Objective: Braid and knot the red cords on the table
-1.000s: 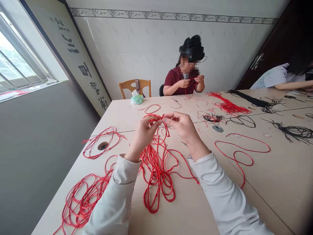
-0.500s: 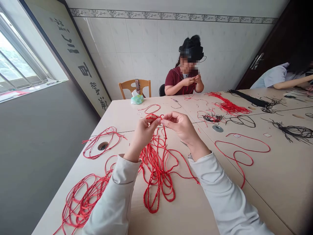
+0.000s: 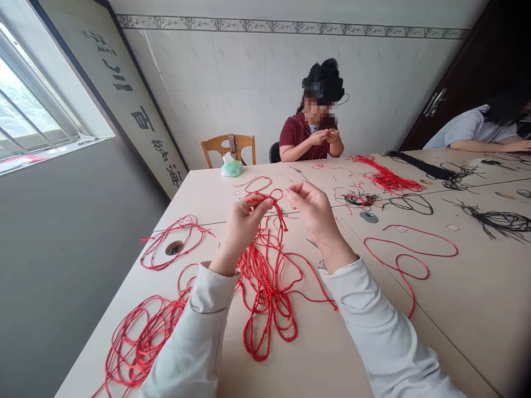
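Note:
In the middle of the view my left hand pinches a red braided cord between thumb and forefinger. A small round loop of the cord stands up past the fingertips, and a short length with an end hangs down on the right. My right hand is just right of the loop, its thumb and forefinger slightly apart and curled, with no cord visible in them. Below both hands lies a bundle of red twisted cords on the table.
Loose red cord coils lie at the left. Another red cord curves on the right, with black cords beyond. A tissue pack sits at the far edge. Across the table a person handles red cord; another person leans at the far right.
My right hand has come away from the pinched cord, moving slightly right. The small loop now shows between the hands. My left hand keeps its grip in nearly the same place.

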Tool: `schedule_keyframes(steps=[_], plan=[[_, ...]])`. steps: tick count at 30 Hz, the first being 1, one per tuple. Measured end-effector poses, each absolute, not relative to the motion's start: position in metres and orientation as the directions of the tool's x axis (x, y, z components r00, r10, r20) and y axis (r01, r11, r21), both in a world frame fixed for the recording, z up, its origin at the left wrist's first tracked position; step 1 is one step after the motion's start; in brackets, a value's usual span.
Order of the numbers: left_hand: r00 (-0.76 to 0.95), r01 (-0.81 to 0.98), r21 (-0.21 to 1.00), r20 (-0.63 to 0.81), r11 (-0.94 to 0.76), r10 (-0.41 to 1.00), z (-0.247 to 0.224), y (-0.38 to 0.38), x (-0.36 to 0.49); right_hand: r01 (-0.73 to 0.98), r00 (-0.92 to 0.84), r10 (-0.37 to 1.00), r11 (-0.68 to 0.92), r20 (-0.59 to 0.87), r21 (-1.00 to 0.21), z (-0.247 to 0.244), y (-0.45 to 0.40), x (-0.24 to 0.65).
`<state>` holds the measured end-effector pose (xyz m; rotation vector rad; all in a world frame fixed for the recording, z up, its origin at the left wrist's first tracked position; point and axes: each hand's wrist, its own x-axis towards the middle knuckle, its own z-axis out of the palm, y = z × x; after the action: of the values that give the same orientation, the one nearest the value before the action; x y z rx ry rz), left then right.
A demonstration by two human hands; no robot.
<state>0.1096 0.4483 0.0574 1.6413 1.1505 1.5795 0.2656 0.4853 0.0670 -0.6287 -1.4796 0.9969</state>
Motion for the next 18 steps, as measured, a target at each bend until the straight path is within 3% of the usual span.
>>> schedule_keyframes(steps=[2, 8, 13, 18], plan=[[-0.084, 0.162, 0.882, 0.459, -0.443, 0.884, 0.059, 0.447, 0.11, -0.15, -0.201, 0.841, 0.48, 0.502, -0.864, 0.067, 0.485, 0.267], [-0.101, 0.051, 0.917, 0.399, -0.396, 0.911, 0.065, 0.442, 0.11, -0.056, -0.586, 0.761, 0.305, 0.278, -0.951, 0.067, 0.491, 0.277], [0.027, -0.124, 0.927, 0.359, -0.353, 0.933, 0.065, 0.441, 0.108, -0.089, -0.622, 0.74, 0.257, 0.255, -0.962, 0.064, 0.5, 0.289], [0.171, -0.192, 0.932, 0.339, -0.306, 0.925, 0.064, 0.44, 0.11, 0.01, -0.671, 0.709, 0.302, 0.218, -0.953, 0.063, 0.501, 0.289]])
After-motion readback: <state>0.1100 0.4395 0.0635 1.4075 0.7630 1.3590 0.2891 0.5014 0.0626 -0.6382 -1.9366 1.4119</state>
